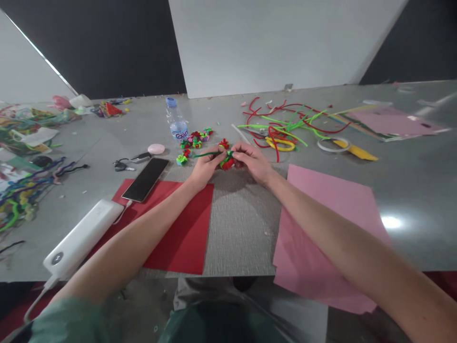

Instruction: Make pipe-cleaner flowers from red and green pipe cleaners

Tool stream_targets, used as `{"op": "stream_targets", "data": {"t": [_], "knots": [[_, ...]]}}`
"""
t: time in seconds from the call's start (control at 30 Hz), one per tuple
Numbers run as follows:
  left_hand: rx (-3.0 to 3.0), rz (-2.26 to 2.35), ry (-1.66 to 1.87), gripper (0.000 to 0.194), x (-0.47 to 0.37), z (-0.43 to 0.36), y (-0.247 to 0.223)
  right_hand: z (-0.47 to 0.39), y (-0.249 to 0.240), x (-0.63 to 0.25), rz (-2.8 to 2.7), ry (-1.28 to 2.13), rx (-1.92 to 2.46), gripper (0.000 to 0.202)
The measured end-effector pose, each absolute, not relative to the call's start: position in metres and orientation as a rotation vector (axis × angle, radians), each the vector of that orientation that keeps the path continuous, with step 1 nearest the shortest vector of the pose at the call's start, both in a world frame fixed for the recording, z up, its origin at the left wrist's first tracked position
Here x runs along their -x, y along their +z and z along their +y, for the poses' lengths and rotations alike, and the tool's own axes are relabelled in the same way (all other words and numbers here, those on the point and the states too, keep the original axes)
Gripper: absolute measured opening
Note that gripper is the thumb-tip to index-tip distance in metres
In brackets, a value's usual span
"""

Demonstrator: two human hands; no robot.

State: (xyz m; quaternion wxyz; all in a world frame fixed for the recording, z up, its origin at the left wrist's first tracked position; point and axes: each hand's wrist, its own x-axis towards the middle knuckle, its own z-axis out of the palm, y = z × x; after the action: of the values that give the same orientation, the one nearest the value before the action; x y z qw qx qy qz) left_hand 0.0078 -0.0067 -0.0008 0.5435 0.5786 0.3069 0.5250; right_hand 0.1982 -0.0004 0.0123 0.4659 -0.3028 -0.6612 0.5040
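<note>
My left hand (208, 166) is closed, its fingertips pinching a dark green pipe cleaner (205, 154) whose free end sticks out to the left. Close against it, my right hand (251, 161) is closed too, fingertips on the same green piece. Between and just below the fingertips shows a red fuzzy flower shape (227, 164); how it joins the green piece is hidden. Small red, green and purple pipe-cleaner flowers (195, 139) lie just beyond my left hand, with a light green and blue one (182, 160) nearer.
A water bottle (176, 121) stands behind the flowers. Phone (146, 180), power bank (82, 238) and red paper (182, 228) lie left. Yellow scissors (280, 144) lie among loose red and green stems; white tape (333, 145), a yellow cutter (360, 151) and pink paper (328, 200) lie right.
</note>
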Motion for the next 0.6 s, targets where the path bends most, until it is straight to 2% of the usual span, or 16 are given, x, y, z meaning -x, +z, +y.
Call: {"op": "stream_targets", "data": {"t": [0.27,0.6], "knots": [[-1.510,0.807,1.255,0.032,-0.0076,-0.0035,-0.0046,-0.0018,0.0150,-0.1966,-1.646,1.138,0.910,0.024],[-1.779,0.937,1.301,0.024,-0.0047,-0.0012,-0.0018,-0.0004,0.0126,-0.1980,-1.779,1.014,0.944,0.036]]}}
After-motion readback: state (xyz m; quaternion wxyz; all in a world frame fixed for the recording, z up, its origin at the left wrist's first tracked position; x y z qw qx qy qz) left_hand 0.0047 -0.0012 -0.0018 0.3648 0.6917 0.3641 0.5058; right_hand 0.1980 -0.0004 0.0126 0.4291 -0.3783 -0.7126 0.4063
